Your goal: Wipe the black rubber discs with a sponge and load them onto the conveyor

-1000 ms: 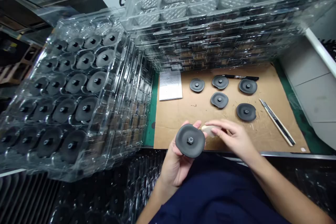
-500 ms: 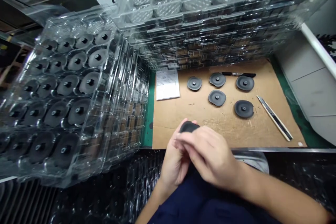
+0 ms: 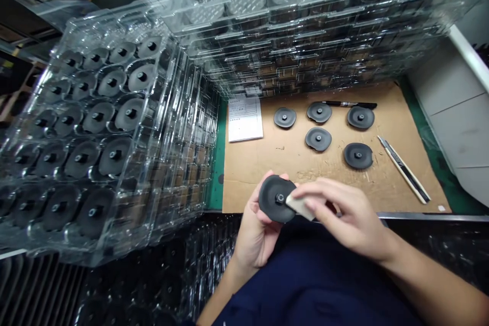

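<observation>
My left hand (image 3: 255, 232) grips a round black rubber disc (image 3: 273, 199) with a small nut at its middle, held just over the near edge of the cardboard mat (image 3: 382, 183). My right hand (image 3: 346, 216) pinches a small pale block (image 3: 300, 207) and presses its end against the disc's right side. Several more black discs (image 3: 318, 138) lie flat on the mat behind my hands.
A stack of clear plastic trays (image 3: 95, 127) holding black discs stands at the left. A taller tray stack (image 3: 305, 25) lines the back. On the mat lie a paper slip (image 3: 245, 118), a black pen (image 3: 351, 105) and a utility knife (image 3: 405, 169).
My right hand swept across and covered the disc, then drew back to the right. The pale block now rests on the disc's right side, and the disc's face shows again.
</observation>
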Motion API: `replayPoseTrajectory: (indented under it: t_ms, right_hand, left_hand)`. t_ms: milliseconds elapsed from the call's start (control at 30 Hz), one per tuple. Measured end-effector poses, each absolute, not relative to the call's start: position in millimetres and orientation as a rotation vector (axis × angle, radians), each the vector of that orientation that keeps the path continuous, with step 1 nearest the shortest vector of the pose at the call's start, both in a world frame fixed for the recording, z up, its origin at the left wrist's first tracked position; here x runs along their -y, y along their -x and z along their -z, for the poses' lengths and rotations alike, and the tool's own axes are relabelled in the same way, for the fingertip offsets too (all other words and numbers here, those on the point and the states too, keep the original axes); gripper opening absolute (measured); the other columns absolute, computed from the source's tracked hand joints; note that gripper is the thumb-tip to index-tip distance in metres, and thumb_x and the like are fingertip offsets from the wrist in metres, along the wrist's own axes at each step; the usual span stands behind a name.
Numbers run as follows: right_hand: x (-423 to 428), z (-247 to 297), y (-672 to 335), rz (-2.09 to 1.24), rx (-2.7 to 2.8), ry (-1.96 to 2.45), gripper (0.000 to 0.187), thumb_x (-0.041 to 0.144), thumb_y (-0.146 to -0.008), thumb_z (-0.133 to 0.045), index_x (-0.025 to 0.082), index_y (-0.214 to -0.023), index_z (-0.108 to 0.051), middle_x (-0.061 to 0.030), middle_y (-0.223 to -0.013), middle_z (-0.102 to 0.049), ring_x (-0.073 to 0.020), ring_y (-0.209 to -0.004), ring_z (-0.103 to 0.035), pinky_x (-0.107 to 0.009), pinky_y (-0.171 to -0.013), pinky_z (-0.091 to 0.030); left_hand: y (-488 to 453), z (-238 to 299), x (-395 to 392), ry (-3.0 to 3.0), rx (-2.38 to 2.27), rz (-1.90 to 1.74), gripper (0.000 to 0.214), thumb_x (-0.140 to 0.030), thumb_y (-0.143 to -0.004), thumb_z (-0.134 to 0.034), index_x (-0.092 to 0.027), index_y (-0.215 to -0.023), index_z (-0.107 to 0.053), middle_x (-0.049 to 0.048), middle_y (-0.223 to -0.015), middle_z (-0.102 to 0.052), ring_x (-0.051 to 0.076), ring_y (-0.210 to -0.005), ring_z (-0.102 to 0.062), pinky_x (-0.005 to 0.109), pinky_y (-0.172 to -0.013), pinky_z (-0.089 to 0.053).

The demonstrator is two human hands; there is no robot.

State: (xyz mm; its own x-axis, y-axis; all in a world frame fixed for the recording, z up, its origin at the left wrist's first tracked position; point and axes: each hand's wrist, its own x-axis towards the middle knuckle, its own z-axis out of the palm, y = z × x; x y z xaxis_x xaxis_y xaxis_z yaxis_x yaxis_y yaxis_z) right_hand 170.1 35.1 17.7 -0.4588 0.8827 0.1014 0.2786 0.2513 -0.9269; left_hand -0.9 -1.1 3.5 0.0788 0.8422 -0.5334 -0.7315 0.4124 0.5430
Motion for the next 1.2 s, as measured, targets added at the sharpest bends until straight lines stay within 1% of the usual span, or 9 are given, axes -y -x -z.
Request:
replayPoseTrajectory:
  t_ms: [100,200,333,467,733,867,967,1067,1200]
  right_hand:
    - [-42.7,-1.6,-175.5,-1.121,1.585,1.331,0.022,0.027,-0.091,-0.047,0.022,-0.107,-0.06,-0.0035,-0.1,-0.065,-0.0152,-0.082,-0.061,-0.024,-0.065,-0.048]
    - [-52.2,24.7,-163.2,-1.097,1.701,1.392,0.025,0.028,-0.092,-0.043,0.021,-0.109,-0.06,-0.0044,-0.099,-0.065,-0.0156,-0.08,-0.059,-0.027,-0.068,-0.048]
    - [-56.5,58.5,-144.1,-1.112,1.951,1.311,0.022,0.023,-0.082,-0.056,0.024,-0.101,-0.067,-0.0062,-0.098,-0.065,-0.022,-0.093,-0.055,-0.038,-0.083,-0.043]
    - [-49.6,65.8,-147.8,-1.051,1.944,1.334,0.027,0.022,-0.084,-0.051,0.024,-0.108,-0.064,-0.0084,-0.112,-0.059,-0.0249,-0.105,-0.05,-0.044,-0.091,-0.039]
    - [-44.3,58.9,-166.7,-1.023,1.824,1.443,0.029,0.026,-0.089,-0.045,0.023,-0.114,-0.059,-0.0085,-0.107,-0.056,-0.0192,-0.088,-0.057,-0.035,-0.077,-0.049]
    - [-43.9,64.3,-161.8,-1.05,1.828,1.454,0.034,0.029,-0.088,-0.048,0.022,-0.12,-0.056,-0.0095,-0.113,-0.052,-0.014,-0.071,-0.056,-0.031,-0.067,-0.051]
    - [-41.3,63.5,-162.6,-1.064,1.812,1.431,0.031,0.029,-0.089,-0.047,0.023,-0.118,-0.057,-0.0087,-0.114,-0.052,-0.0127,-0.07,-0.055,-0.029,-0.065,-0.05]
    - [-37.5,61.3,-168.6,-1.075,1.803,1.407,0.028,0.027,-0.089,-0.047,0.023,-0.113,-0.06,-0.0078,-0.109,-0.056,-0.0132,-0.071,-0.056,-0.029,-0.066,-0.05]
    - [-30.4,57.7,-176.4,-1.082,1.804,1.36,0.027,0.023,-0.089,-0.048,0.023,-0.113,-0.06,-0.0065,-0.103,-0.061,-0.0157,-0.081,-0.057,-0.03,-0.073,-0.048]
  left_hand:
    - [-0.7,-3.2,4.1,-0.115,-0.829,-1.179,0.056,-0.045,-0.062,-0.075,-0.034,-0.115,-0.06,0.0009,-0.127,-0.057,0.028,-0.118,-0.053,0.037,-0.099,-0.043]
    - [-3.2,-4.5,4.7,-0.084,-0.756,-1.178,0.057,-0.049,-0.062,-0.073,-0.034,-0.115,-0.06,0.0001,-0.126,-0.058,0.03,-0.12,-0.051,0.044,-0.104,-0.038]
    - [-4.2,-5.3,4.5,-0.057,-0.658,-1.176,0.05,-0.051,-0.066,-0.068,-0.033,-0.113,-0.062,-0.0011,-0.118,-0.063,0.026,-0.111,-0.059,0.038,-0.099,-0.044]
    - [-3.3,-4.5,6.4,-0.039,-0.601,-1.182,0.05,-0.054,-0.07,-0.06,-0.031,-0.115,-0.061,-0.0005,-0.118,-0.063,0.024,-0.107,-0.061,0.034,-0.093,-0.049]
    - [-7.1,-0.7,7.4,-0.085,-0.666,-1.172,0.053,-0.05,-0.073,-0.062,-0.031,-0.121,-0.055,0.003,-0.127,-0.056,0.026,-0.108,-0.06,0.034,-0.09,-0.05]
    - [-4.2,0.7,9.6,-0.277,-0.841,-1.183,0.063,-0.05,-0.072,-0.063,-0.032,-0.13,-0.046,0.0093,-0.134,-0.049,0.03,-0.106,-0.06,0.044,-0.089,-0.048]
    - [3.7,6.8,11.9,-0.694,-1.104,-1.22,0.061,-0.034,-0.072,-0.07,-0.03,-0.128,-0.048,0.0106,-0.134,-0.049,0.03,-0.108,-0.058,0.045,-0.096,-0.041]
    - [11.8,15.2,12.5,-1.09,-1.33,-1.258,0.071,-0.01,-0.061,-0.077,-0.029,-0.124,-0.049,0.0089,-0.125,-0.057,0.027,-0.114,-0.052,0.043,-0.103,-0.031]
    - [16.6,21.9,11.5,-1.303,-1.39,-1.232,0.084,-0.004,-0.061,-0.075,-0.027,-0.131,-0.035,0.0118,-0.123,-0.059,0.025,-0.114,-0.051,0.045,-0.104,-0.03]
